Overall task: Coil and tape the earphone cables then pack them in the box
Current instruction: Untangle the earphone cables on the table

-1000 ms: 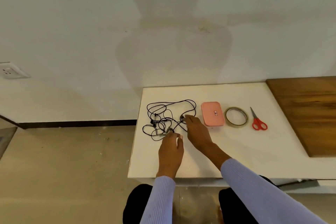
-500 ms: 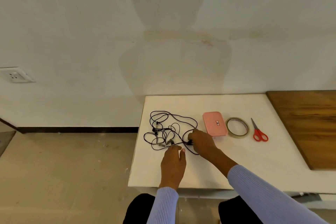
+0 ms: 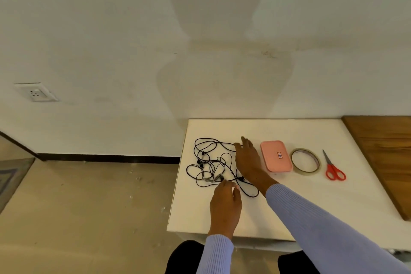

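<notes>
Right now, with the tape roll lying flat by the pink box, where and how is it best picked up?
Probably by the rim of the tape roll, pinched from above with one finger through its open centre and the thumb outside. It lies flat on the white table, so its sides offer little to grip. The near rim looks freest; the pink box crowds its left and the red scissors lie to its right.

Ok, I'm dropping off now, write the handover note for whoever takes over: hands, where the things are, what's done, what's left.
Left hand: on the table at the near edge of the tangled earphone cables, fingertips at the wire; grip unclear.
Right hand: fingers straight, reaching over the tangle's right side, holding nothing.
Pink box: closed, right of the cables. Tape roll next, then red scissors, all on the white table.
Done: nothing coiled or taped.
Left: untangle, coil, tape, open box, pack.
</notes>
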